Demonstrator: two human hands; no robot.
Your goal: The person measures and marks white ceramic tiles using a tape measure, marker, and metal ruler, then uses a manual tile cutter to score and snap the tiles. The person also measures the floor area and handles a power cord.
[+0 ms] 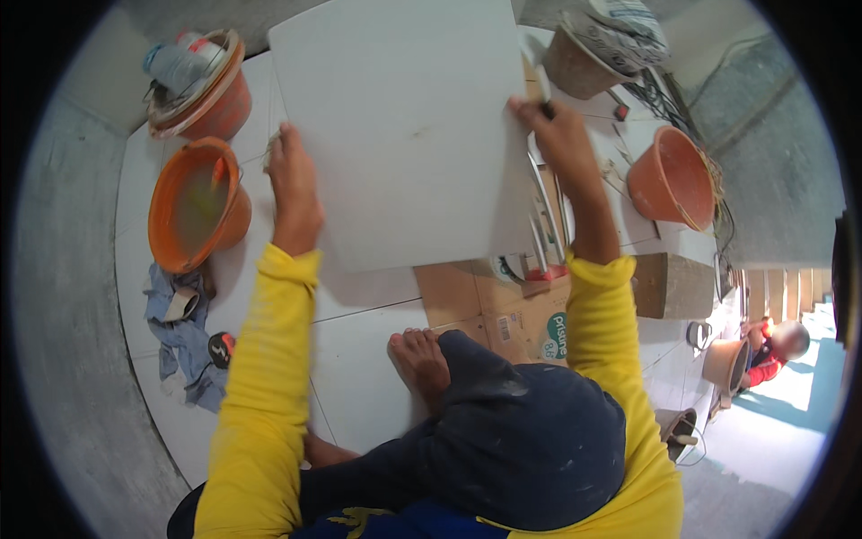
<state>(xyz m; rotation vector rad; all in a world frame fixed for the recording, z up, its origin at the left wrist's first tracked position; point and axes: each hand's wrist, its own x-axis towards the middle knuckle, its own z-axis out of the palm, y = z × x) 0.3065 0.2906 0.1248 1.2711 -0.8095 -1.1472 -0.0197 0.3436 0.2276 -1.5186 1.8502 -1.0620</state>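
White panel [404, 144] is up front of the person, held between both hands, its shadow on the floor below the near edge. Left hand [298, 193] grasps the left edge, fingers along it. Right hand [567, 144] grasps the right edge at fingertip level; something dark sits by its fingers, can't tell what. Far edge runs out of view at the top.

Near edge overhangs the cardboard [453, 301]. Right edge partly covers a metal-railed tool [543, 220] with a red end, so clearance is tight there.

Left side: bare floor tiles [287, 355] between the panel and the orange bucket [238, 216], which holds cloudy water. Stacked buckets [229, 108] with bottles [180, 70] stand beyond it, near the far left corner. Blue-grey cloth [184, 355] lies on the near side of the orange bucket.

Right side: reddish bucket [651, 184] well apart from the panel, grey bucket [579, 65] near the far right corner, grey block [678, 286] just beside the right forearm.

Near side: bare tile from the near edge back to the person's foot [420, 364]; bent knee takes up the right part.
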